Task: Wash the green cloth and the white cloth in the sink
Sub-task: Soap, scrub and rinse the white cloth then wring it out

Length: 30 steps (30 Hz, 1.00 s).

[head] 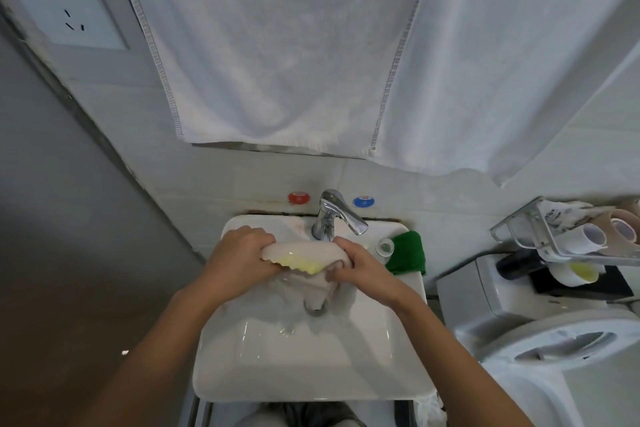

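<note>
**Hands wring white cloth over bathroom basin**

Water runs off a bunched white cloth (304, 255) as we look down at two bare forearms reaching in from the bottom edge over a small white sink (311, 374). We can read no brand, label or lettering anywhere; the red cap (299, 198) and blue cap (363, 201) on the wall either side of the chrome tap (337, 215) carry marks too small for us to make out.

The left hand (242, 256) curls its fingers round the left end of the white cloth, knuckles up. The right hand (360, 265) grips the right end, fingers wrapped under the fabric. Between them the cloth is stretched and twisted just in front of the tap, above the drain (316, 308), and a yellow patch shows on its lower edge. A loose part hangs down toward the basin.

The green cloth (407, 253) lies crumpled on the sink's right rim, just beside the right hand and apart from it, next to a small clear round object (385, 247).

We also see a white towel (294, 45) hanging on the wall above, a wall socket (65, 7) at upper left, and a metal rack (568, 236) holding rolls of tape at right.
</note>
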Motion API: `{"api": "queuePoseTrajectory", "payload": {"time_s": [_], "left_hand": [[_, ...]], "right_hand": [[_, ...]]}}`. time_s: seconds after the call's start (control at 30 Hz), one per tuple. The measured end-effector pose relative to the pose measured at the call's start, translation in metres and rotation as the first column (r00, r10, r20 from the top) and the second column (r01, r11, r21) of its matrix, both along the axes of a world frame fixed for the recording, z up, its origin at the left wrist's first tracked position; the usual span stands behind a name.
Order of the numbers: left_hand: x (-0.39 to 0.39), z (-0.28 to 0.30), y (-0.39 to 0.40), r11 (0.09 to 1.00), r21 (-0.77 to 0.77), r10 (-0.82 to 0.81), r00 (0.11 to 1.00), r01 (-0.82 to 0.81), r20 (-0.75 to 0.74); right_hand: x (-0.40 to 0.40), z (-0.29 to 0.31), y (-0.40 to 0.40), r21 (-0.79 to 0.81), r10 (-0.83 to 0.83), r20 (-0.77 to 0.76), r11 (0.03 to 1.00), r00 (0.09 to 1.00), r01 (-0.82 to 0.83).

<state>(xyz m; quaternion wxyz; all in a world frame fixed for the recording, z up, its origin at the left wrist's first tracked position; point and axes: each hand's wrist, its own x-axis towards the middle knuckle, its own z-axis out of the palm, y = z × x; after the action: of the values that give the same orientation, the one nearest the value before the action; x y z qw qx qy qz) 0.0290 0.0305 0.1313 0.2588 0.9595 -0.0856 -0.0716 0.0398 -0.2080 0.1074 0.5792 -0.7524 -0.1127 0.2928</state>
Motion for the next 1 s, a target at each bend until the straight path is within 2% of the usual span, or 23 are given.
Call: {"api": "queuePoseTrajectory", "payload": {"time_s": [0.1,0.2,0.33,0.57,0.7,0.8,0.87,0.93,1.0], "left_hand": [[-0.001,-0.005,-0.003,0.972,-0.235,-0.024,0.977,-0.028,-0.214],[-0.003,-0.007,-0.006,0.941,-0.339,-0.113,0.925,-0.017,-0.362],[-0.003,-0.011,-0.015,0.882,-0.467,-0.153,0.906,-0.055,-0.395],[0.001,-0.015,-0.021,0.805,-0.592,-0.246,0.884,-0.042,-0.397],[0.007,-0.021,-0.023,0.774,-0.611,-0.145,0.894,-0.164,-0.424],[0.016,-0.032,-0.022,0.852,-0.495,-0.073,0.899,-0.169,-0.432],[0.021,-0.039,-0.021,0.917,-0.381,-0.091,0.867,-0.119,-0.49],[0.024,-0.042,-0.022,0.947,-0.314,-0.118,0.826,-0.074,-0.551],[0.025,-0.041,-0.023,0.947,-0.316,-0.15,0.799,-0.053,-0.582]], "right_hand": [[-0.001,0.004,0.0,0.128,-0.084,-0.126,0.987,0.989,0.1],[-0.001,0.003,0.004,0.109,-0.219,-0.113,0.967,0.969,0.231],[0.002,-0.004,0.005,0.068,-0.353,-0.097,0.93,0.931,0.36],[0.012,-0.002,-0.007,0.132,-0.44,-0.206,0.872,0.874,0.47],[0.015,-0.002,-0.014,0.057,-0.427,-0.133,0.897,0.894,0.437],[0.014,-0.006,-0.009,-0.004,-0.395,-0.088,0.918,0.915,0.396],[0.013,-0.008,-0.003,-0.015,-0.392,-0.068,0.92,0.918,0.392],[0.013,-0.009,0.0,-0.019,-0.404,-0.053,0.915,0.913,0.403],[0.014,-0.01,-0.001,-0.022,-0.42,-0.046,0.908,0.907,0.419]]}}
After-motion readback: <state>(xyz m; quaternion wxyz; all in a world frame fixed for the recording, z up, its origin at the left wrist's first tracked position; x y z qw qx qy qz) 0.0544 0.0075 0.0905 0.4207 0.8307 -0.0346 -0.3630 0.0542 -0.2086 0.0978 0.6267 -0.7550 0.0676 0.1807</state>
